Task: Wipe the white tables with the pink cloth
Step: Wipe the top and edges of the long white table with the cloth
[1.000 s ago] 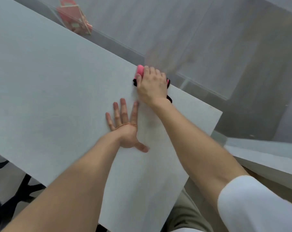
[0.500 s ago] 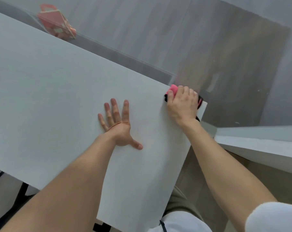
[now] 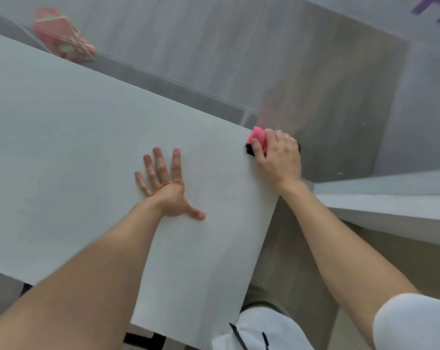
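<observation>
Head view: a folded pink cloth (image 3: 259, 137) is grasped by the right grip (image 3: 279, 160) at the corner of the flat white counter (image 3: 87, 147). To its left, the left grip (image 3: 167, 188) is laid flat, released. A wiping stroke is judged in hand; a pressed return sweep is needed next.

White table, one corner under the cloth

The white table (image 3: 62, 147) fills the picture from nine o'clock to the centre, its far corner at about two o'clock. On that corner sits the pink cloth (image 3: 259, 137), a black part showing beneath it, with the right hand (image 3: 279, 160) curled over it at the very edge. The left hand (image 3: 164, 188) lies flat on the top near the centre, fingers spread, well apart from the cloth. A second white table (image 3: 390, 205) stands at three o'clock, across a gap. On the grey floor (image 3: 214, 34) at eleven o'clock rests a blurred pink handled box (image 3: 62, 39).
</observation>
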The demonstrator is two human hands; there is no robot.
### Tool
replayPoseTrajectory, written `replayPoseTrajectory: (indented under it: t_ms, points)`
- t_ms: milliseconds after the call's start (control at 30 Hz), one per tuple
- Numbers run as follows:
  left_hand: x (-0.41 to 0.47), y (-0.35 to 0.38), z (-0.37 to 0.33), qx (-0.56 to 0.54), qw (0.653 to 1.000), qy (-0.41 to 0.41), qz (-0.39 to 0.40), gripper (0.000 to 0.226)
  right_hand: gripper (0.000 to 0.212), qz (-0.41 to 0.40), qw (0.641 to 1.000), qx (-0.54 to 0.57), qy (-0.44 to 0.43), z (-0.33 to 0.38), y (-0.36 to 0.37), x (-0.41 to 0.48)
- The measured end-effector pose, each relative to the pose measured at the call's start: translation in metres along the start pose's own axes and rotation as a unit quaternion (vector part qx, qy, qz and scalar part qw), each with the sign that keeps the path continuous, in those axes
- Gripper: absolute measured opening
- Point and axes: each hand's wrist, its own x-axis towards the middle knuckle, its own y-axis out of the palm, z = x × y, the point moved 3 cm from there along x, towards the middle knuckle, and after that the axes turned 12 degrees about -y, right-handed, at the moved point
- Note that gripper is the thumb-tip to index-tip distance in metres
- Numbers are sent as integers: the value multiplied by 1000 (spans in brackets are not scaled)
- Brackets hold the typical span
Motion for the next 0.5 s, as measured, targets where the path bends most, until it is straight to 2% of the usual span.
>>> replayPoseTrajectory:
  t_ms: [67,133,200,367,433,500]
  points:
    - [1,0,0,-1,1000,0,0,186,49,-4,999,-20,30,-15,-3,-10]
    - [1,0,1,-5,1000,1,1,186,46,-17,998,-39,47,5,5,2]
    - [2,1,1,0,1000,-1,0,186,45,-7,1000,-15,8,49,22,32]
    - [5,4,2,-2,1000,0,-1,187,49,78,991,10,-112,189,58,130]
    - [5,5,2,0,1000,-3,-4,187,52,94,988,20,-124,204,61,143]
    - [4,4,2,-8,1000,0,-4,186,54,80,988,36,-126,176,56,129]
